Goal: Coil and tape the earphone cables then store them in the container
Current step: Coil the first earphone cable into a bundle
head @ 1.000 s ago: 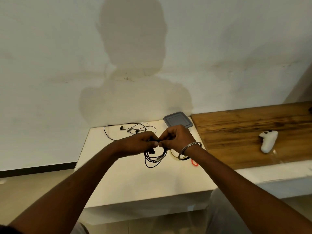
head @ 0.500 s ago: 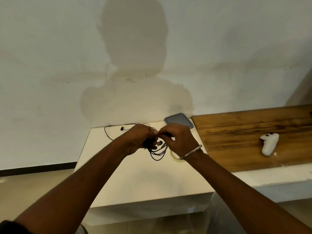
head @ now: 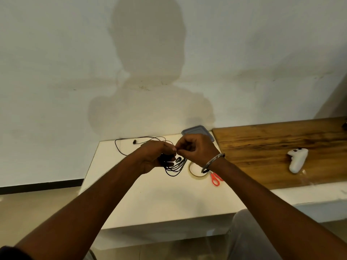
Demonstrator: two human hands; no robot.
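White table [head: 150, 199]: far edge at the wall, right edge beside a wooden board [head: 272, 147]; open surface runs from the hands to the near edge. Left hand [head: 155, 155] grips the coiled earphone cable [head: 175, 169] above far centre, loops hanging downward; right hand [head: 198, 149] pinches its top. Loose second cable [head: 118, 148] lies far-left; tape roll [head: 194, 175] and scissors [head: 216, 180] just right; grey container [head: 196, 130] behind; controller [head: 297, 160] on the board.

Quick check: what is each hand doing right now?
Left hand: closed, gripping the coiled earphone cable.
Right hand: closed, fingertips pinching the top of the same cable.
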